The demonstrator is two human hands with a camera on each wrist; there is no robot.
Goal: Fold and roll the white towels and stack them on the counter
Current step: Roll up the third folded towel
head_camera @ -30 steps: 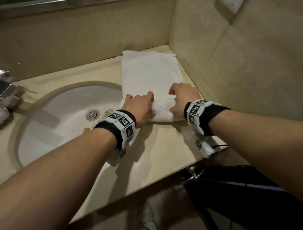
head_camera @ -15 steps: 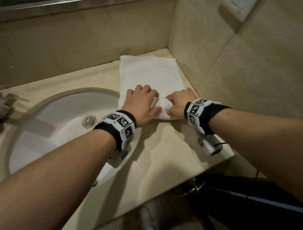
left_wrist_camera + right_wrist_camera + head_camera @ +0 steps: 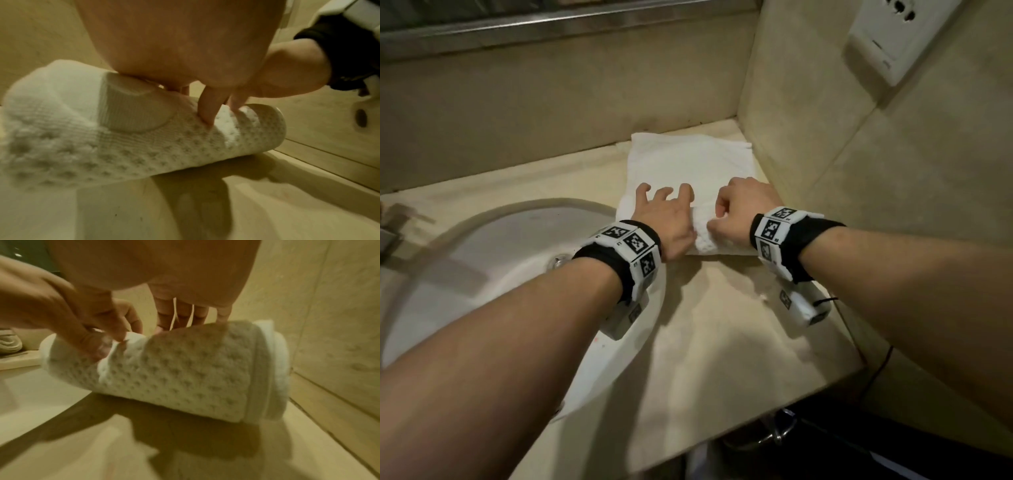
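The white towel lies on the counter, under both hands and stretching away past the fingertips toward the back wall. The end nearest the wrists is rolled up into a fat little roll. The rest of the towel is flat beyond the hands. In the wrist views the roll shows a bumpy dotted weave and a smooth band near its end.

The left hand rests on top of the roll. Its fingers are spread wide and reach over onto the flat part of the towel. They press down and do not wrap around anything. The heel of this hand sits on the roll.

The right hand is just beside the left hand, on the side closer to the side wall. Its fingers are curled down over the far side of the roll, and the thumb pushes into the near side, so it grips the roll. In the left wrist view, fingertips dig into the soft cloth.

The two hands almost touch in the middle of the roll.

A sink is out past the left hand, set into the counter. A white wall socket is high up beyond the right hand. Each wrist wears a black band with black and white square marks.
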